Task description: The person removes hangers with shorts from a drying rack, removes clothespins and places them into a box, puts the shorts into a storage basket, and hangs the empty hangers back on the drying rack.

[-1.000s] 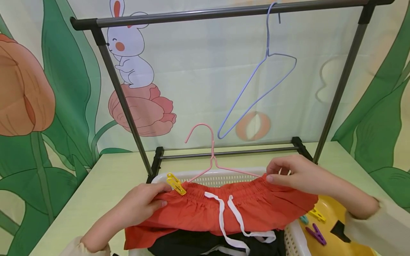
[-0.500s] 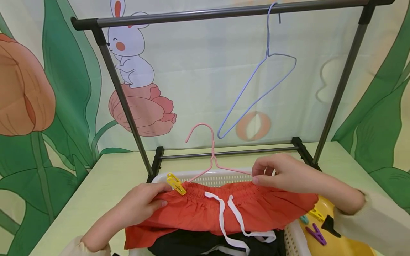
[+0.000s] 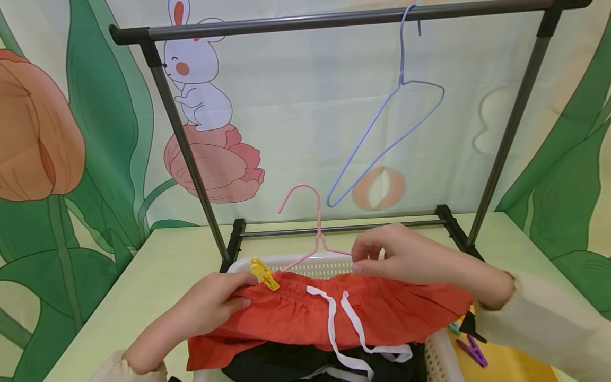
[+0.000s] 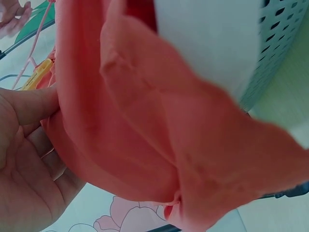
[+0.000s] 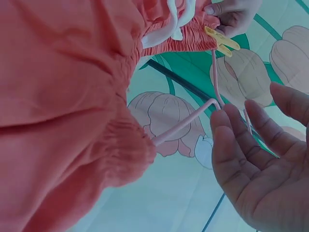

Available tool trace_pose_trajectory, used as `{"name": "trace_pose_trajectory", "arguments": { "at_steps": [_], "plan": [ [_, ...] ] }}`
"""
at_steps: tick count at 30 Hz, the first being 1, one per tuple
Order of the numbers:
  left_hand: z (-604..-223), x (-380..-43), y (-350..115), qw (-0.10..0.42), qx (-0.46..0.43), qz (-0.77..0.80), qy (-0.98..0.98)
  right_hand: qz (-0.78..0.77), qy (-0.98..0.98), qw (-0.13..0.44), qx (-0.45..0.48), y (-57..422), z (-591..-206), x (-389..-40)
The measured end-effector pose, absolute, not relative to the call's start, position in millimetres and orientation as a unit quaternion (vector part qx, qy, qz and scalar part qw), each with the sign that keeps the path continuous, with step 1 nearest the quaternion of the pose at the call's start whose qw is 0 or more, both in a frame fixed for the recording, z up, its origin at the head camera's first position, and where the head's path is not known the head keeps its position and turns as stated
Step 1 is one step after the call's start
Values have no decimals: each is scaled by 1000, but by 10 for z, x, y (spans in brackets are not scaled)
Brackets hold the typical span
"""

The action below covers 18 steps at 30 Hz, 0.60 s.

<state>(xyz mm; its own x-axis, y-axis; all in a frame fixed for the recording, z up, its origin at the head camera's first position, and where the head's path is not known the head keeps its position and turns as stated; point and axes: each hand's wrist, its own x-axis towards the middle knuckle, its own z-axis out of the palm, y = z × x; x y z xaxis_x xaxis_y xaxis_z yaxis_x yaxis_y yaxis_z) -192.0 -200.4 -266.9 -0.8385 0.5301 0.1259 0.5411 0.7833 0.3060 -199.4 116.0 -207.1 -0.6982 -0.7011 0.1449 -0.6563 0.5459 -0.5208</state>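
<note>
Orange-red shorts (image 3: 286,313) with white drawstrings lie spread over a basket. My left hand (image 3: 215,302) pinches their left waist corner between thumb and fingers, as the left wrist view also shows in the gathered cloth (image 4: 130,111). Right beside that grip, a yellow clothespin (image 3: 264,274) is clipped on the waistband. A pink hanger (image 3: 319,212) has its arms running down into the waist, hook upward. My right hand (image 3: 406,254) hovers by the hanger's right arm; in the right wrist view its loosely bent fingers (image 5: 229,150) hold nothing and stand apart from the cloth.
A white basket (image 3: 441,355) holds black clothing (image 3: 277,363) under the shorts. To its right, a yellow tray (image 3: 506,366) contains a purple clothespin (image 3: 472,351) and others. Behind stands a dark rack (image 3: 286,25), with a blue hanger (image 3: 355,148) on its bar.
My right hand has let go of the shorts' right waist corner and moved left along the hanger's arm toward its middle. The left hand keeps its grip in place.
</note>
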Motion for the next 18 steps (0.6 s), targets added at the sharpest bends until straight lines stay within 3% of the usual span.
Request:
{"name": "trace_pose_trajectory", "arguments": {
  "at_steps": [18],
  "plan": [
    [-2661,-1927,-2008,14,-280,-170,-945,-270,860,-14,-433,740,-2095,-2051]
  ]
}}
